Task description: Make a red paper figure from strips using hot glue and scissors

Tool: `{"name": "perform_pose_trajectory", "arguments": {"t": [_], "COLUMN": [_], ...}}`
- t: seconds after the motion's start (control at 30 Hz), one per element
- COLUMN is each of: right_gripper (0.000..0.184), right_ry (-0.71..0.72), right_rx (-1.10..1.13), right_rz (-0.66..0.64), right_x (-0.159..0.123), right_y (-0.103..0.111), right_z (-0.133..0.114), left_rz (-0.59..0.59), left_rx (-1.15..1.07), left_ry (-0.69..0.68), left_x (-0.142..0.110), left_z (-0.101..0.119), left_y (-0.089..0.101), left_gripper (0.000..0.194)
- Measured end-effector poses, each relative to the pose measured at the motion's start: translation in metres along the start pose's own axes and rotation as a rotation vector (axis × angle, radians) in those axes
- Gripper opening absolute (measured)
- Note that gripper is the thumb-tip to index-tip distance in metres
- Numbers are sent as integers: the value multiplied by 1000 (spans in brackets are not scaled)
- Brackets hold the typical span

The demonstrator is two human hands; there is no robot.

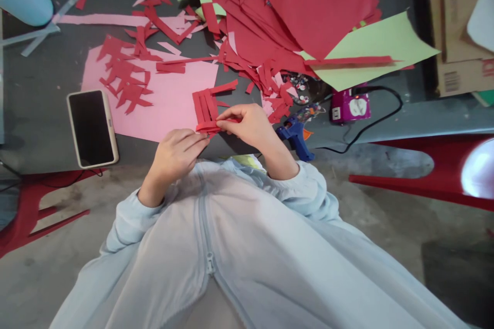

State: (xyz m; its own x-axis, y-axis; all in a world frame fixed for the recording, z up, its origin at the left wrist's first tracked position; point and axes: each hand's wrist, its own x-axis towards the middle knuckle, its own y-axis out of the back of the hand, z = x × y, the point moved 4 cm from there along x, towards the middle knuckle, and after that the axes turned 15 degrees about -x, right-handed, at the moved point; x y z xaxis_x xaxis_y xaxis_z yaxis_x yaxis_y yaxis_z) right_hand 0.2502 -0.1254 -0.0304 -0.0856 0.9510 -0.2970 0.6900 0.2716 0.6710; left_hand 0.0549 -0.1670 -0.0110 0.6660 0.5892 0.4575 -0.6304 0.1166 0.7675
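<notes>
Near the table's front edge lies a small piece of interlaced red paper strips [204, 105], with loose strip ends pointing away to the right. My left hand [177, 157] has its fingers bent together and pinches the near edge of this piece. Between the thumb and forefinger of my right hand [252, 126] is a red paper strip that crosses the near side of the weave. Fingers hide part of that strip. Under the weave's left side is a pink paper sheet [170, 90], which also bears several finished-looking red woven pieces [125, 74].
A phone [93, 128] lies at the left. Right of my hands are a blue glue gun [295, 136] and a purple power socket [350, 105] with a black cable. Red paper sheets [320, 0] and a light green sheet [370, 51] pile up behind. Cardboard [466, 10] stands far right.
</notes>
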Motion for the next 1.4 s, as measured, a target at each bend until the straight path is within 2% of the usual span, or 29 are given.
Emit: {"name": "perform_pose_trajectory", "arguments": {"t": [0.1,0.2,0.43,0.6,0.73,0.8,1.07,1.2,1.4], "right_gripper": [10,10,10,10,10,10,10,9,11], "right_ry": [23,53,113,128,164,168,135,120,113], "right_rx": [-33,-69,-143,-155,-143,-145,-140,-141,-125], "right_rz": [3,13,90,97,95,91,71,77,107], "right_x": [2,4,7,9,11,11,8,5,6], "right_y": [1,3,5,5,6,7,6,6,2], "right_z": [-5,-10,-16,-19,-21,-21,-19,-19,-17], "left_rz": [-3,-57,-88,-30,-2,6,85,150,133], "left_rx": [67,70,39,106,105,95,96,-54,-243], "left_ry": [-2,55,86,29,23,69,397,475,558], "left_x": [-4,-7,-6,-1,0,-1,-9,-12,-8], "left_z": [5,2,2,7,8,6,0,-2,-4], "left_y": [-7,-13,-13,-11,-8,-7,-9,-14,-15], "left_gripper": [29,33,32,23,24,26,28,31,32]}}
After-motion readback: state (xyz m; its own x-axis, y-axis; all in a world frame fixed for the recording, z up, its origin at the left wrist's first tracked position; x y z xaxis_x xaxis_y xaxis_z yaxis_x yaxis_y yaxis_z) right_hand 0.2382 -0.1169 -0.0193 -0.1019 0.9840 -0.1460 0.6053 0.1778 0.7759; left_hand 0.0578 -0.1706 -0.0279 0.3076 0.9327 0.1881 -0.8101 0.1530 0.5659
